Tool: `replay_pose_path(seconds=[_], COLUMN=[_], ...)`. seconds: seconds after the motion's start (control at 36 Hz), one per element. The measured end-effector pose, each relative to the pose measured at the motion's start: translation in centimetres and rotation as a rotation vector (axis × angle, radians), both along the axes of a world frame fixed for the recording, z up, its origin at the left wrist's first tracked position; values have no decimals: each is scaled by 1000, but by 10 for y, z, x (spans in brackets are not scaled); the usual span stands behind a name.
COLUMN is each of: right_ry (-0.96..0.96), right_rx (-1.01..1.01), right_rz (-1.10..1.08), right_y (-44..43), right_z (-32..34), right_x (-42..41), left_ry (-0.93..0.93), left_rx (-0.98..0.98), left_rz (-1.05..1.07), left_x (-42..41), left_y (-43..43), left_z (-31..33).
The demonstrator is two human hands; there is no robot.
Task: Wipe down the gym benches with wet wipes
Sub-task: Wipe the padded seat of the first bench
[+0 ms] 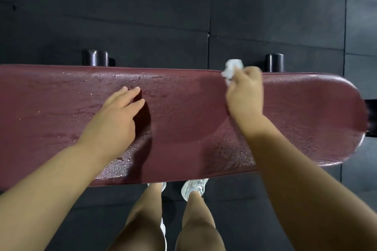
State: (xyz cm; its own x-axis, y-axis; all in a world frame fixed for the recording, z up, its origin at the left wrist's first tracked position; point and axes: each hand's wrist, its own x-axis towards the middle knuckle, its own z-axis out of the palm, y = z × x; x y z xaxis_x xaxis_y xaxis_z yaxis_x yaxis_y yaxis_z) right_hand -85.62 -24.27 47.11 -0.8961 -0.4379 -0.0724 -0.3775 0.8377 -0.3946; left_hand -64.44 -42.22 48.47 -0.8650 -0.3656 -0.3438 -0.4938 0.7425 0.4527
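Your right hand (244, 91) was pinched around a balled-up wet wipe (231, 70) at the far edge of the maroon bench (183, 128); left hand (118, 116) lay flat, empty. Wipe looked soft, soggy; the padding slick, so bunching it tight probably helped.

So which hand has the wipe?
The right hand, closed around the crumpled white wet wipe at the bench's far edge; the left hand holds nothing.

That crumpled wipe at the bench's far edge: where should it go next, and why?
Probably toward the rounded end. The right hand grips the wipe at the far edge of the bench, and that end looks less beaded with moisture than the wet patches nearer the left hand.
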Motion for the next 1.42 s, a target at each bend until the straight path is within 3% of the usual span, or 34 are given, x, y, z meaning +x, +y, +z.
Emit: replay_pose_path(seconds=[0.06, 0.11, 0.17, 0.22, 0.28, 0.33, 0.47, 0.53, 0.58, 0.64, 0.72, 0.78, 0.83, 0.92, 1.0, 1.03, 1.08, 1.14, 1.19, 1.22, 1.31, 1.42], right_ry=[-47, -62, -54, -207, -215, -139, -23, -18, -51, -182, -361, -332, -281, -120, -86, -90, -304, -491, -516, -471, -426, -197], right_rx=[-30, 42, 40, 17, 76, 157, 113, 48, 92, 146, 78, 192, 210, 68, -38, -35, 26, 115, 125, 159, 151, 48], right_rz=[-307, -358, -151, 210, 574, 685, -78, -257, -279, -66, 508, 682, 485, -30, -312, -303, -73, 293, 548, 576, 209, -133], right_y=[-7, -22, -41, -54, -50, -31, 18, 18, 4, -5, -4, 6, 24, 53, 45, 36, 26, 23, 32, 41, 80, 112], right_z=[6, 3, 0, 1, 2, -1, 3, 8, 4, -2, 0, 8, 13, 13, 9, 5, -5, 3, 20, 21, 21, 11], right_x=[0, 20, 54, 91, 105, 90, 38, 50, 80, 120, 161, 149, 117, 81, 102, 118, 157, 182, 183, 175, 139, 126], left_ry=[-4, 10, 26, 45, 56, 59, 55, 55, 43, 31, 9, 7, -4, -7, -18, -31, -63, -88, -129, -149, -175, -165], left_rx=[-9, 19, 58, 83, 97, 100, 104, 101, 100, 103, 124, 106, 89, 87, 65, 62, 57, 39, 24, 23, 42, 35], left_rz=[-12, 7, 32, 39, 39, 29, 25, 24, 24, 19, 32, 19, 18, 45, 63, 80, 99, 76, 50, 48, 77, 95], left_x=[3, 5, 5, 6, 6, 7, 10, 11, 11, 10, 10, 13, 20, 34, 49, 54, 64, 72, 74, 73, 69, 69], left_y=[-2, -2, -1, -2, -4, -7, -9, -6, -4, -2, -2, -2, -1, 9, 27, 34, 46, 54, 57, 57, 59, 63], left_z=[-3, -4, -2, -1, -2, -3, -3, -4, -4, -4, 1, 5, 8, 10, 10, 9, 4, 0, -1, 0, 3, -1])
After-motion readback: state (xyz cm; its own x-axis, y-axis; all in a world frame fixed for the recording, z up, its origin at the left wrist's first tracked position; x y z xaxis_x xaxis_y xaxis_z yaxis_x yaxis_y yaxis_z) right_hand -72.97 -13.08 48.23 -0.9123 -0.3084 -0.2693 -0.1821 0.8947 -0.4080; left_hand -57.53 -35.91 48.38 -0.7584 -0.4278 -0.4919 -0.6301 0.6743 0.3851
